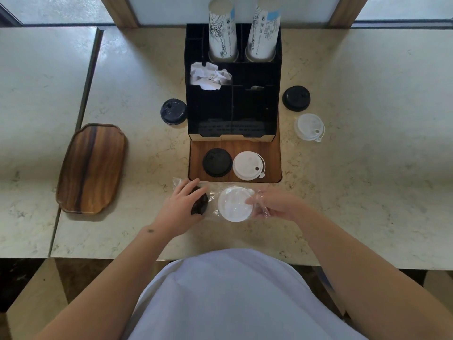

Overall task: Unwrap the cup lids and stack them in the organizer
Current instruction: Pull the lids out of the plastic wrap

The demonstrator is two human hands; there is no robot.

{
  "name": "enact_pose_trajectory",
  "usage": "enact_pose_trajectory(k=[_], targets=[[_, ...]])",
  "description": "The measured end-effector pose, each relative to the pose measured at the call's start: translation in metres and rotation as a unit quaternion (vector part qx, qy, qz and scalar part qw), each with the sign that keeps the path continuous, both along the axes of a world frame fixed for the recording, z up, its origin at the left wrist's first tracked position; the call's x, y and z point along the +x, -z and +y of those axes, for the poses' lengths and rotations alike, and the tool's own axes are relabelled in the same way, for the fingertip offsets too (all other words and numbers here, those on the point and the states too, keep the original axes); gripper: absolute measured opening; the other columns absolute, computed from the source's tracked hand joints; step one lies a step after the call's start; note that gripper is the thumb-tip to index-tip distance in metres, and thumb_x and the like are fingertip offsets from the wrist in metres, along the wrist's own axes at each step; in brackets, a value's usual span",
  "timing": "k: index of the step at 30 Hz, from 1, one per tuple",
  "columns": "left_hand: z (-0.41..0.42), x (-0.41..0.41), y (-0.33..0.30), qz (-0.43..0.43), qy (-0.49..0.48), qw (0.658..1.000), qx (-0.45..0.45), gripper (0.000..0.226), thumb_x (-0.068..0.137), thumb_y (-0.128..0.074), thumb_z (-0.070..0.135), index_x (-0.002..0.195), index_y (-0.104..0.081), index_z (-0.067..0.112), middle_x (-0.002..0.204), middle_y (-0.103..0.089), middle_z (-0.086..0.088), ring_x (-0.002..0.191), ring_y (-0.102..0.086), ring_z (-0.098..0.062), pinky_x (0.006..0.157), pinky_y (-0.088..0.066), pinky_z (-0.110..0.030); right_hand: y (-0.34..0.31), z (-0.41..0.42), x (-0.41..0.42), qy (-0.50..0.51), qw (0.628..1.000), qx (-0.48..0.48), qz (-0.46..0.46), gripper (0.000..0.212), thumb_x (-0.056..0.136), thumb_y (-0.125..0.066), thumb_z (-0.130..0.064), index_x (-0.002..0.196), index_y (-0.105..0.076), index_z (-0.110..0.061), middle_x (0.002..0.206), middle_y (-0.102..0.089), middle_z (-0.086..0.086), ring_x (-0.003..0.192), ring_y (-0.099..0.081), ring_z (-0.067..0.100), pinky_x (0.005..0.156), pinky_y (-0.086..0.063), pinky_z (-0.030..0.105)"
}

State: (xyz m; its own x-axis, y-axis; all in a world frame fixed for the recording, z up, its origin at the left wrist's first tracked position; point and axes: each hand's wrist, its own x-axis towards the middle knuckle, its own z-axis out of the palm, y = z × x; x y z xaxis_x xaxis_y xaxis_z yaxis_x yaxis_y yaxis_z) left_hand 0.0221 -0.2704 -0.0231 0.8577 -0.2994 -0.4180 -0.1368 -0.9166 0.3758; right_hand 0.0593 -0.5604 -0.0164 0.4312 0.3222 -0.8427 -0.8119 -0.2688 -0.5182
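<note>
1. Both hands work one clear plastic wrap (pixel 215 192) lying on the counter (pixel 367 192) just in front of the organizer. Left hand (pixel 182 207) is curled over a dark lid stack (pixel 199 204) inside the wrap, fingers closed around it. Right hand (pixel 272 203) pinches the crinkled wrap end beside the white lid stack (pixel 235 203), thumb and fingertips pressed together on the film.
2. Progress, as judged: early to middle. One black lid (pixel 217 162) and one white lid (pixel 248 165) sit side by side on the organizer's wooden front shelf (pixel 272 153). Both wrapped stacks remain in film.
3. Loose lids outside the organizer (pixel 232 106): a dark one (pixel 173 111) just left of it, a black one (pixel 296 98) and a white one (pixel 309 126) to its right. These probably need gathering too.
4. Organizer's upper compartments hold two paper cup stacks (pixel 221 28) and crumpled white paper (pixel 209 76); lower front bays look dark, contents unclear.
5. Room: counter edge runs close under the forearms, so wrap pulled toward the body could slide off. Open counter lies right of the hands; a wooden tray (pixel 92 168) sits well apart on the left, near a seam between counter slabs.
</note>
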Motion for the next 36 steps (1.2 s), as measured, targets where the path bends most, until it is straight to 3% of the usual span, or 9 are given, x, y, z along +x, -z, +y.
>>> enact_pose_trajectory(k=[3,8,13,15,20,23,26,29,36], targets=[[-0.002,0.000,-0.001,-0.009,-0.010,1.000,-0.002,0.080,0.085,-0.079,0.029,0.155,-0.039,0.028,0.167,-0.027,0.000,0.155,-0.014,-0.027,0.119,-0.032,-0.048,-0.006,-0.008,-0.001,0.005,1.000,0.013,-0.002,0.026,0.094,-0.073,-0.022,0.117,-0.069,-0.009,0.088,-0.075,0.012,0.075,-0.072,0.018,0.063,-0.058,0.026],[-0.004,0.002,-0.006,-0.014,-0.013,1.000,0.002,0.078,0.083,-0.080,0.031,0.152,-0.042,0.030,0.164,-0.032,0.002,0.153,-0.018,-0.025,0.109,-0.044,-0.047,-0.014,-0.024,0.009,-0.061,0.998,-0.025,-0.016,0.032,0.095,-0.071,-0.026,0.119,-0.066,-0.006,0.100,-0.075,0.022,0.083,-0.073,0.026,0.083,-0.060,0.039],[-0.006,0.005,-0.008,-0.012,-0.011,1.000,0.006,0.074,0.084,-0.079,0.033,0.150,-0.045,0.029,0.161,-0.035,0.003,0.152,-0.021,-0.025,0.107,-0.047,-0.048,-0.044,-0.039,0.055,-0.200,0.970,-0.124,-0.054,0.027,0.089,-0.076,-0.029,0.105,-0.073,-0.007,0.098,-0.078,0.010,0.074,-0.074,0.020,0.072,-0.062,0.032],[-0.006,0.004,-0.008,-0.014,-0.005,1.000,0.004,0.074,0.083,-0.080,0.033,0.149,-0.046,0.028,0.160,-0.037,0.002,0.150,-0.023,-0.025,0.107,-0.048,-0.048,-0.061,-0.043,0.079,-0.282,0.936,-0.199,-0.076,0.029,0.087,-0.076,-0.032,0.102,-0.073,-0.008,0.092,-0.078,0.006,0.068,-0.074,0.015,0.064,-0.059,0.025],[-0.008,0.003,-0.007,-0.021,0.007,1.000,0.015,0.076,0.084,-0.079,0.036,0.150,-0.044,0.027,0.158,-0.038,0.003,0.148,-0.024,-0.025,0.108,-0.047,-0.045,-0.101,-0.033,0.127,-0.489,0.797,-0.346,-0.074,0.026,0.080,-0.080,-0.039,0.088,-0.072,-0.016,0.073,-0.078,-0.003,0.055,-0.071,0.007,0.047,-0.048,0.016],[-0.007,0.004,-0.008,-0.025,0.008,1.000,0.010,0.074,0.082,-0.079,0.037,0.148,-0.047,0.026,0.155,-0.042,0.002,0.146,-0.029,-0.025,0.102,-0.051,-0.045,-0.112,-0.016,0.147,-0.519,0.760,-0.375,-0.117,0.025,0.078,-0.082,-0.036,0.085,-0.068,-0.016,0.081,-0.075,0.002,0.065,-0.072,0.013,0.058,-0.057,0.025],[-0.006,0.004,-0.008,-0.032,0.011,0.999,0.006,0.072,0.081,-0.080,0.034,0.146,-0.050,0.026,0.152,-0.045,0.002,0.143,-0.033,-0.025,0.098,-0.054,-0.043,-0.112,-0.001,0.164,-0.484,0.714,-0.423,-0.277,0.029,0.077,-0.078,-0.039,0.089,-0.068,-0.014,0.076,-0.071,0.003,0.068,-0.069,0.019,0.067,-0.060,0.033],[-0.007,0.004,-0.008,-0.035,0.007,0.999,0.001,0.069,0.079,-0.079,0.033,0.143,-0.053,0.026,0.149,-0.048,0.002,0.141,-0.036,-0.026,0.095,-0.055,-0.043,-0.101,0.012,0.172,-0.386,0.716,-0.417,-0.404,0.033,0.072,-0.076,-0.040,0.095,-0.065,-0.019,0.084,-0.068,0.001,0.074,-0.065,0.021,0.069,-0.060,0.041],[-0.006,0.004,-0.007,-0.034,-0.004,0.999,-0.024,0.067,0.075,-0.082,0.027,0.137,-0.059,0.022,0.143,-0.055,0.000,0.133,-0.044,-0.029,0.088,-0.057,-0.044,-0.049,0.020,0.158,-0.264,0.647,-0.443,-0.562,0.050,0.079,-0.080,-0.027,0.116,-0.049,-0.015,0.104,-0.053,0.006,0.075,-0.061,0.024,0.062,-0.057,0.038]])
